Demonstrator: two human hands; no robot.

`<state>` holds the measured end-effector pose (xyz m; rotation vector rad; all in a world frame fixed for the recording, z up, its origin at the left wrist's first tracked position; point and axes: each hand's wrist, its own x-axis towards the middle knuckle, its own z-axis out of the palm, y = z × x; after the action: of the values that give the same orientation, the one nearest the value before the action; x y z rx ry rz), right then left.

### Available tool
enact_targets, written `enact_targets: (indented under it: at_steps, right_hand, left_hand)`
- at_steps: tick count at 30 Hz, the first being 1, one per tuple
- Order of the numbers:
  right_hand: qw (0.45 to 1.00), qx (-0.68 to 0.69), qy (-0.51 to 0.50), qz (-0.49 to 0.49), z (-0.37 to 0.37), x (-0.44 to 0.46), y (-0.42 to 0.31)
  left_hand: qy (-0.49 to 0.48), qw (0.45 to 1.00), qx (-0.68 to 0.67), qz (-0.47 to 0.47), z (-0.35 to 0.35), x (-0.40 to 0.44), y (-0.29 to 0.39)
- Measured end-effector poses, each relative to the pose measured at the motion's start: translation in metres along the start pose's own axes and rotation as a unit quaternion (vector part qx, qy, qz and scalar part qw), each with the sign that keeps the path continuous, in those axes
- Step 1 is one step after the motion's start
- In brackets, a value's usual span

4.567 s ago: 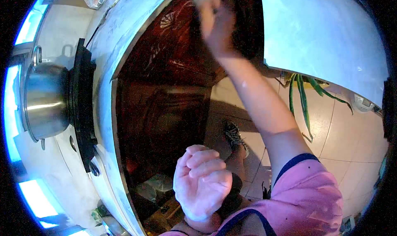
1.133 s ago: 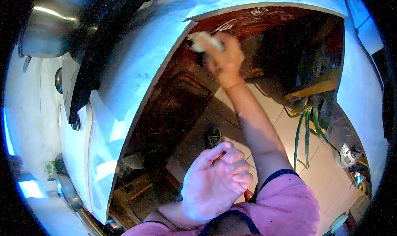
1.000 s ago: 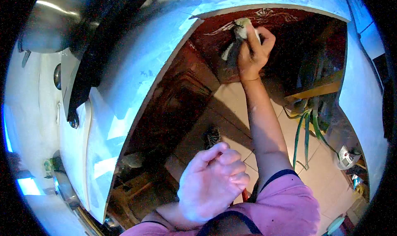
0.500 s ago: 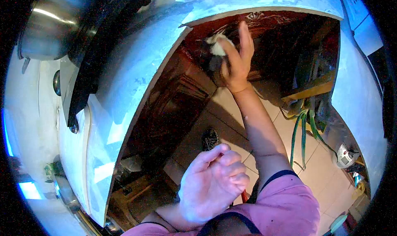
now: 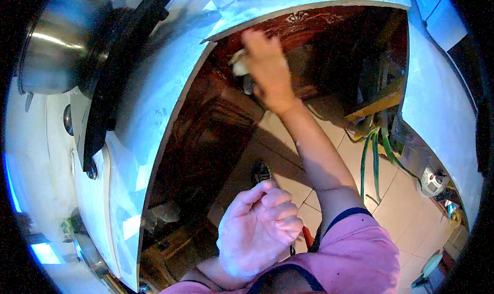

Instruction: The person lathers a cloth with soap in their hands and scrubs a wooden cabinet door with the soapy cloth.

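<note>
My right hand (image 5: 270,75) reaches up to the dark red carved wooden panel (image 5: 314,26) below the counter edge. It holds a pale, crumpled cloth (image 5: 239,65) against the wood near the panel's left corner; the fingers are somewhat blurred. A darker part of the cloth hangs under the palm. My left hand (image 5: 260,229) is raised near my chest at the bottom centre, palm up, with its fingers curled in and nothing visible in them.
A steel pot (image 5: 56,47) stands on a black stove (image 5: 121,72) at the left. Pale countertop (image 5: 175,62) borders the opening. Long green leaves (image 5: 375,160) hang at the right, near a white device with a small display (image 5: 431,182). A shoe (image 5: 261,173) is on the tiled floor (image 5: 401,201).
My right hand has moved left with the cloth, toward the panel's left corner. The view has shifted slightly. My left hand remains curled near my chest.
</note>
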<state>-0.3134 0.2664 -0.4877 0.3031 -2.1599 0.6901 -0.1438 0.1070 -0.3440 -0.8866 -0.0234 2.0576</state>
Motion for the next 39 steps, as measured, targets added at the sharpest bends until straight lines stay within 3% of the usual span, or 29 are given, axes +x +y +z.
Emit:
enact_targets:
  at_steps: [1, 5, 7, 9, 11, 13, 15, 18, 20, 24, 28, 30, 32, 33, 35, 37, 39]
  right_hand:
    - [0.99, 0.009, 0.139, -0.007, -0.011, -0.002, 0.005]
    - [0.978, 0.02, 0.206, 0.022, -0.009, 0.003, 0.001]
    - [0.993, 0.022, 0.104, 0.043, 0.012, 0.004, -0.015]
    - [0.988, 0.124, 0.079, -0.036, 0.018, -0.005, -0.035]
    - [0.981, 0.15, 0.121, -0.026, 0.017, -0.001, -0.044]
    - [0.974, 0.165, 0.09, 0.124, 0.01, 0.005, -0.041]
    - [0.937, 0.148, 0.302, 0.098, 0.007, 0.012, -0.036]
    - [0.946, 0.119, 0.274, 0.125, 0.01, 0.011, -0.042]
    - [0.968, 0.148, 0.189, 0.072, 0.016, 0.006, -0.043]
    - [0.984, 0.121, 0.128, 0.029, 0.014, -0.002, -0.044]
    - [0.973, 0.06, 0.222, 0.025, -0.013, 0.008, -0.013]
    - [0.941, -0.07, 0.33, 0.027, -0.019, 0.013, 0.022]
    - [0.914, -0.027, 0.403, 0.035, -0.036, 0.014, 0.051]
    - [0.927, -0.039, 0.367, 0.066, -0.051, 0.008, 0.058]
    - [0.861, 0.307, 0.366, 0.174, -0.072, 0.013, 0.05]
    - [0.851, 0.31, 0.396, 0.155, -0.072, 0.019, 0.058]
    - [0.828, 0.313, 0.404, 0.232, -0.073, 0.018, 0.044]
  left_hand:
    - [0.001, 1.0, 0.006, 0.006, 0.001, 0.0, -0.001]
    - [-0.004, 0.999, -0.033, -0.008, 0.0, 0.001, 0.0]
    - [0.003, 0.999, -0.033, -0.009, 0.0, 0.004, -0.004]
    - [0.011, 1.0, -0.028, -0.006, 0.001, 0.006, -0.005]
    - [0.006, 0.999, -0.035, -0.01, 0.002, 0.006, -0.007]
    - [0.009, 0.999, -0.032, -0.007, 0.003, 0.004, -0.007]
    - [0.007, 0.999, -0.033, 0.002, 0.003, 0.002, -0.005]
    - [0.008, 1.0, -0.025, 0.003, 0.002, 0.003, -0.005]
    - [0.007, 1.0, -0.025, -0.001, 0.002, 0.003, -0.004]
    - [-0.002, 0.999, -0.035, -0.017, 0.004, 0.003, -0.006]
    - [0.002, 1.0, -0.029, -0.005, 0.001, 0.003, -0.005]
    - [0.005, 1.0, -0.024, -0.01, 0.0, 0.003, -0.006]
    - [0.008, 1.0, -0.02, 0.002, 0.001, 0.004, -0.007]
    - [0.008, 1.0, -0.017, 0.001, 0.001, 0.004, -0.006]
    - [0.017, 1.0, -0.004, 0.019, 0.001, 0.004, -0.006]
    - [0.02, 0.999, -0.008, 0.024, 0.001, 0.004, -0.007]
    - [0.024, 0.999, -0.01, 0.023, 0.001, 0.006, -0.008]
